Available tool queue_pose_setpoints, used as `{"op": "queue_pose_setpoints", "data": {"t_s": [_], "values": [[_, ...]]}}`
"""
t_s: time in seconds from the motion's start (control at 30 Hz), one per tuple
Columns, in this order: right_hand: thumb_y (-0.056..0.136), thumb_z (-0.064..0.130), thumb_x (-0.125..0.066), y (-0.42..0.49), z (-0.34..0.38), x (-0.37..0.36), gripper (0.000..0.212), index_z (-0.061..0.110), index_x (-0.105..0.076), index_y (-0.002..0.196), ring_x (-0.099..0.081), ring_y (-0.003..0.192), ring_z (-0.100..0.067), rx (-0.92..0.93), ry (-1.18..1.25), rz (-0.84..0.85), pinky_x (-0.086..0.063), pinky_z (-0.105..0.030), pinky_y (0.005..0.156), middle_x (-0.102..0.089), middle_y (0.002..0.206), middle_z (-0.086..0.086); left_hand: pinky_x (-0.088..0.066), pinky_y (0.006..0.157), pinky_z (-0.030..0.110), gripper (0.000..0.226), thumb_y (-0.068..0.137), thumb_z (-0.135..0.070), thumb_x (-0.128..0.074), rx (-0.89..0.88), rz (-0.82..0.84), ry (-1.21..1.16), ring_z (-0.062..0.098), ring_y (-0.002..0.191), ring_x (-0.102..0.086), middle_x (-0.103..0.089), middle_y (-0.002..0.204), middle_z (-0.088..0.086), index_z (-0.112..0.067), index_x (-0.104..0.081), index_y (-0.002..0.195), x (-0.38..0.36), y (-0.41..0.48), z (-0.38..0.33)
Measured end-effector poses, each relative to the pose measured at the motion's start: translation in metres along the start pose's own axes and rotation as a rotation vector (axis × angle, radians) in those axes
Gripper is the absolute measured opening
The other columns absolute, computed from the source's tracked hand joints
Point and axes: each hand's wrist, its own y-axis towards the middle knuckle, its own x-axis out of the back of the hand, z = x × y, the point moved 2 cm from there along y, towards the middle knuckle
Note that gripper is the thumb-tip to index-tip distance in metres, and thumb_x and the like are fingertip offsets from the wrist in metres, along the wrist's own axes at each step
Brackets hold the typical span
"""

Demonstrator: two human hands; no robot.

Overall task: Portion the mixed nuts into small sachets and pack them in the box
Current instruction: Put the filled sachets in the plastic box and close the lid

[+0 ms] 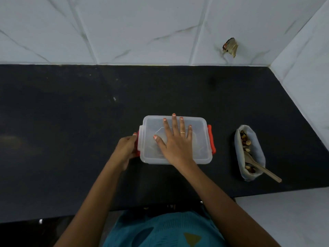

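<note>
A clear plastic box [176, 139] with its lid on sits on the black counter [71, 122], near the front edge, about in the middle. The right hand [175, 141] lies flat on the lid with its fingers spread wide, holding nothing. The left hand [127, 148] curls its fingers around the red clip [137, 145] on the box's left side. Another red clip [211, 139] is on the right side. Toward the counter's right edge, well apart from the box, sits a white bag [256, 148] of mixed nuts [246, 141] with a wooden spoon [260, 166] resting in it.

The flat right hand [175, 139] is hiding much of the translucent rectangular plastic box [199, 139]; its cloudy lid is blurring the contents beneath.
</note>
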Motion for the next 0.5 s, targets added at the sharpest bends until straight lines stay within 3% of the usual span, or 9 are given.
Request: {"op": "queue_pose_setpoints", "data": {"t_s": [0.17,0.33,0.5], "values": [[0.092,0.058,-0.023,0.0,0.0,0.0,0.069,0.027,0.007,0.146,0.016,0.141,-0.025,-0.002,0.0,-0.002,0.015,-0.046,0.108,0.016,0.155,-0.003,-0.048,0.065,0.025,0.022,0.096,-0.013,-0.043,-0.168,-0.07,0.103,0.012,0.079,-0.059,-0.059,0.094,0.004,-0.009,-0.055,0.115,0.012,-0.006,-0.007],[0.092,0.059,-0.021,0.0,0.001,0.0,0.07,0.027,0.01,0.145,0.017,0.141,-0.024,-0.015,-0.013,0.008,0.015,-0.046,0.109,0.018,0.154,-0.003,-0.044,0.061,0.019,0.03,0.094,-0.019,-0.05,-0.311,-0.11,0.278,0.006,0.079,-0.054,-0.055,0.103,0.001,-0.009,-0.05,0.122,0.003,-0.014,-0.015],[0.092,0.058,-0.021,0.0,0.001,-0.001,0.069,0.027,0.01,0.146,0.018,0.141,-0.024,-0.015,-0.008,0.011,0.015,-0.047,0.109,0.02,0.154,-0.003,-0.049,0.08,0.033,0.043,0.086,-0.017,-0.062,-0.335,-0.202,0.437,0.022,0.103,-0.059,-0.059,0.119,0.01,-0.008,-0.048,0.126,-0.003,-0.017,-0.015]]}}
